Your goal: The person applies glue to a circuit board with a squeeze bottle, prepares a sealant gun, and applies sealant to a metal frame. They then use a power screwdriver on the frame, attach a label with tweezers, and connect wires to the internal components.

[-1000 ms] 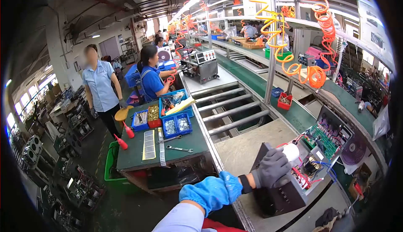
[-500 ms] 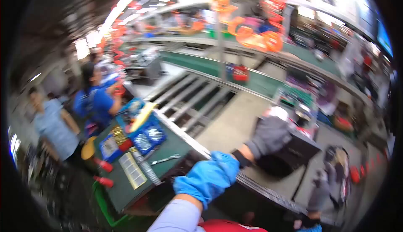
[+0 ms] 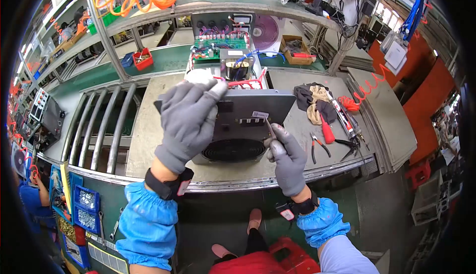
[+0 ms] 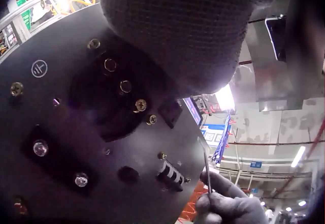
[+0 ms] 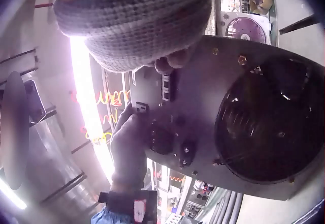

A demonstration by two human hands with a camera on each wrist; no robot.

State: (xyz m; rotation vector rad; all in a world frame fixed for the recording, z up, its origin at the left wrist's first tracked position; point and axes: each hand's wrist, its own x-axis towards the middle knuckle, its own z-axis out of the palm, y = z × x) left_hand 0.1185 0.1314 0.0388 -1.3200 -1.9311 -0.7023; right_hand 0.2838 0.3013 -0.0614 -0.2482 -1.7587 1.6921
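An electrical unit stands on the bench with its dark metal panel facing me; a round black fan grille is low on it. My left hand, in a grey glove, grips the panel's top edge, beside a white rounded part. My gloved right hand pinches a thin metal rod-like tool at the panel's right side. Its tip is close to a small slotted terminal strip. Behind the panel are a green circuit board and a transformer with red and blue wires.
Right of the unit lie dark cloths, a red-handled tool and pliers. Steel rollers run on the left. A side table holds blue bins of small parts. A shelf rail crosses behind.
The head view has swung right and down onto the unit. My right hand has come from the bench's right side to the panel with the thin tool. My left hand stays at the panel's top.
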